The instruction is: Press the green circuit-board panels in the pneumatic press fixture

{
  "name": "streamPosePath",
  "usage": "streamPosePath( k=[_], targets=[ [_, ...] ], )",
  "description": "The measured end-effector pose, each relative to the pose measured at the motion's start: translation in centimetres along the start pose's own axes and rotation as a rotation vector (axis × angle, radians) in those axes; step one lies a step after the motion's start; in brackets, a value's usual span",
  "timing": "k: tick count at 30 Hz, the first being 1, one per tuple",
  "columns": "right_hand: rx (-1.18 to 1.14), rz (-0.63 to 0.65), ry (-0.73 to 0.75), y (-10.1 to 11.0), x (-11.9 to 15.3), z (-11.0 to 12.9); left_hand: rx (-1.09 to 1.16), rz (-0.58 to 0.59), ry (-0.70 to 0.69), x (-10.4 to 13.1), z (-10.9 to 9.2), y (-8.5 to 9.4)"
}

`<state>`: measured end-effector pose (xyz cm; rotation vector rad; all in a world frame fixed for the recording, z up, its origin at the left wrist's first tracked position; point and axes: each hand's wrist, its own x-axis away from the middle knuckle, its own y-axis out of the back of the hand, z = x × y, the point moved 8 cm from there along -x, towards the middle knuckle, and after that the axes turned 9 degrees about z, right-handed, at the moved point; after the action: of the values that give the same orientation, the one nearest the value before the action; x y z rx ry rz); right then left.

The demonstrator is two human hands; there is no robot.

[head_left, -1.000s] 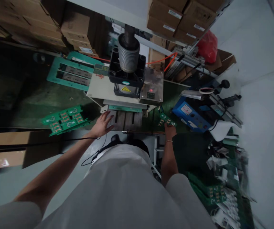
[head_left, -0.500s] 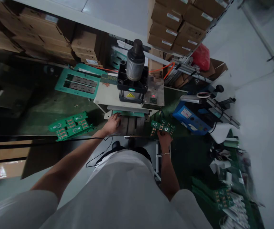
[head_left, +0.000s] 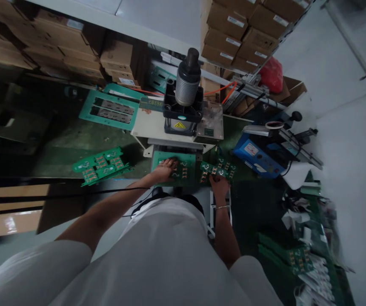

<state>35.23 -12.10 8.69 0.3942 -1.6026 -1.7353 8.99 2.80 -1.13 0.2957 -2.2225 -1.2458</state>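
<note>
A press (head_left: 183, 91) stands before me, with its green fixture plate (head_left: 157, 158) out in front. A green circuit board (head_left: 184, 170) lies on that plate. My left hand (head_left: 165, 170) reaches over the plate, fingers bent and close together at the board's left part, hiding some of it. To the right of the plate, my right hand (head_left: 219, 185) pinches the near edge of another green circuit board (head_left: 217, 170), which lies near the bench edge. Further left rests a stack of green circuit boards (head_left: 101, 165).
Left of the press lies a teal frame (head_left: 108, 109) with cut-outs. A blue machine (head_left: 256, 155) stands on the right. Cardboard boxes (head_left: 227, 38) are stacked at the back. A black cable (head_left: 74, 193) crosses at left. More boards (head_left: 299, 259) lie at lower right.
The fixture plate has come out from under the press toward me. My left hand has moved right, onto it. A red light on the press has gone out. My right hand stays at its board.
</note>
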Motion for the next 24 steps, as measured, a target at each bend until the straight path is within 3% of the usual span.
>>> streamPosePath(
  k=[3, 6, 8, 10, 12, 14, 19, 21, 24],
  targets=[
    [-0.005, 0.009, -0.009, 0.1, 0.4, 0.1, -0.045, 0.033, -0.006, -0.6, -1.1, -0.5],
    [-0.002, 0.029, -0.012, 0.1, 0.7, 0.2, -0.071, 0.040, -0.007, -1.3, -1.9, 0.2],
    [0.002, 0.025, -0.007, 0.0, 0.8, 0.3, -0.056, 0.011, -0.001, -0.8, -1.6, 1.3],
    [0.007, 0.016, 0.010, -0.2, 0.8, 0.6, -0.025, -0.063, 0.025, 1.0, 0.0, 2.5],
    [0.016, 0.011, 0.040, -0.7, 0.8, 1.3, 0.002, -0.155, 0.084, 4.1, 3.3, 3.4],
    [0.026, 0.018, 0.088, -1.5, 1.0, 2.6, 0.023, -0.227, 0.184, 8.3, 7.8, 3.7],
    [0.060, 0.077, 0.222, -4.5, 2.1, 7.8, 0.051, -0.297, 0.451, 18.0, 19.1, 2.2],
    [0.097, 0.104, 0.255, -6.0, 2.8, 10.1, 0.077, -0.346, 0.521, 20.3, 22.1, 1.1],
    [0.164, 0.139, 0.307, -7.9, 3.5, 13.3, 0.115, -0.420, 0.554, 21.7, 24.5, -0.8]
  ],
)
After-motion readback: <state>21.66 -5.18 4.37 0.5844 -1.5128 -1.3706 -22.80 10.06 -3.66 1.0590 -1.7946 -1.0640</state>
